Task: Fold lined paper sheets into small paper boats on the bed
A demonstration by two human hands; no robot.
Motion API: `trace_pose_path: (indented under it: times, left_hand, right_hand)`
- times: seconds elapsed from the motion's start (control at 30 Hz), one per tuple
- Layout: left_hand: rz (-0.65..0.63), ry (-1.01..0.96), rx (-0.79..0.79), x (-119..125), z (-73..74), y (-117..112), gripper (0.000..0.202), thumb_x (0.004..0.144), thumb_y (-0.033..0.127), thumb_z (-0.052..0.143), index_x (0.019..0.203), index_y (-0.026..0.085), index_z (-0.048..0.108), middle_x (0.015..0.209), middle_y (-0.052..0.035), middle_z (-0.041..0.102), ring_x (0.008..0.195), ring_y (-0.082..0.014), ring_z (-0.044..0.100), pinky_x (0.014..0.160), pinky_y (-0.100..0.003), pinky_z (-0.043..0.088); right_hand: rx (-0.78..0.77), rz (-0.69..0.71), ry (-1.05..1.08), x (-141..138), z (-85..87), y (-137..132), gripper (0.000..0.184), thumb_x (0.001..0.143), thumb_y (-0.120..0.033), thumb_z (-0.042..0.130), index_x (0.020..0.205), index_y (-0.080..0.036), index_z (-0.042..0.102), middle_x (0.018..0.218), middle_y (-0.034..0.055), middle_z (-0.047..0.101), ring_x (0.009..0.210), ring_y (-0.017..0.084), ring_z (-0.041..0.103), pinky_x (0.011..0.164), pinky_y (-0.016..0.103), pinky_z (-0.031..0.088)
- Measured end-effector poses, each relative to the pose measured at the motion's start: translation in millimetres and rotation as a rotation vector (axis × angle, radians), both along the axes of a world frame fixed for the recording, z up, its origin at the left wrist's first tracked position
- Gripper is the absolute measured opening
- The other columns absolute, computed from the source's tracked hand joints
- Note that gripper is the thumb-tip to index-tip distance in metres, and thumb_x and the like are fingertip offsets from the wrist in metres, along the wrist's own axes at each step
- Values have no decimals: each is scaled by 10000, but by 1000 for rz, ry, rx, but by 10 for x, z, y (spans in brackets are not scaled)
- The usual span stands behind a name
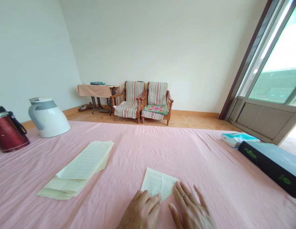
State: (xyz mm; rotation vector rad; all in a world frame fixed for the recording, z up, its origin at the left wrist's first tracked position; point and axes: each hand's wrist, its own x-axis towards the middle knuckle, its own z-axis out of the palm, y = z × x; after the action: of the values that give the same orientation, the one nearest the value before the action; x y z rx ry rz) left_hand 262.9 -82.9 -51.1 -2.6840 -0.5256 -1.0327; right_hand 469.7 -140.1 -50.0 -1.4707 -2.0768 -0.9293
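A small folded sheet of lined paper (159, 183) lies on the pink cloth in front of me, with creases across it. My left hand (141, 210) rests on its lower left edge, fingers bent and drawn together on the paper; the thumb is hidden. At the paper's right corner is my right hand (190, 206), its fingers straight and spread flat, fingertips touching the edge. Off to the left, a loose stack of pale lined sheets (78, 168) lies on the cloth.
A red thermos (10, 132) and a white-grey jug (51, 117) stand at the left. On the right sit a black box (269, 165) and a blue-white tissue pack (239, 139). Beyond the pink-covered surface (186, 152) are two wooden armchairs (156, 98) and a cloth-covered table (96, 90).
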Motion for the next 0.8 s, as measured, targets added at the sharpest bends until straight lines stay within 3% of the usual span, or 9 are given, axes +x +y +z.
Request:
trace_pose_path:
  times: [0.1, 0.2, 0.3, 0.4, 0.5, 0.63, 0.8]
  left_hand:
    - [9, 31, -69, -32, 40, -49, 216, 859, 111, 473, 1000, 159, 629, 1052, -43, 672, 718, -186, 503, 663, -307, 411]
    - [12, 47, -153, -48, 90, -98, 253, 837, 113, 498, 1054, 168, 614, 1084, -51, 658, 778, -202, 520, 706, -318, 438]
    - [21, 70, -232, -45, 132, -126, 265, 836, 104, 496, 1067, 173, 605, 1069, -59, 648, 837, -219, 529, 742, -329, 450]
    - [20, 84, -265, -39, 149, -122, 162, 838, 98, 500, 921, 169, 620, 961, -53, 648, 806, -209, 531, 726, -315, 450]
    - [12, 86, -258, -39, 135, -102, 89, 825, 129, 541, 863, 169, 611, 888, -45, 636, 779, -204, 530, 718, -307, 450]
    - [9, 96, -234, -28, 86, -94, 165, 835, 142, 553, 989, 165, 610, 922, -46, 641, 797, -206, 532, 736, -308, 453]
    - [5, 137, -312, -36, 163, -118, 144, 840, 106, 542, 944, 170, 617, 938, -36, 643, 808, -198, 534, 751, -307, 455]
  right_hand:
    - [68, -96, -30, 48, -25, 18, 407, 920, -372, 365, 1073, -122, 648, 1053, 142, 702, 926, 275, 676, 854, 459, 384]
    - [100, -94, -24, 68, 27, 25, 390, 905, -291, 343, 1099, -89, 615, 1069, 168, 691, 948, 283, 668, 851, 473, 386]
    - [46, 37, -31, 4, 150, 8, 377, 867, -233, 436, 1189, -83, 561, 1178, 134, 647, 1072, 269, 615, 927, 462, 360]
    - [-27, 234, -20, -127, 222, -4, 361, 885, -295, 478, 1202, -148, 567, 1195, 45, 648, 1085, 197, 610, 950, 368, 377]
    - [-87, 306, -7, -225, 183, 4, 411, 918, -386, 463, 1229, -136, 560, 1203, 42, 641, 1082, 178, 614, 898, 315, 434]
    - [-146, 247, 13, -230, 52, 46, 470, 928, -464, 444, 1260, -149, 550, 1262, 64, 593, 1114, 213, 598, 868, 337, 475]
    - [-268, 57, 74, -136, -70, 134, 538, 925, -493, 419, 1298, -119, 524, 1318, 135, 525, 1179, 291, 543, 913, 453, 463]
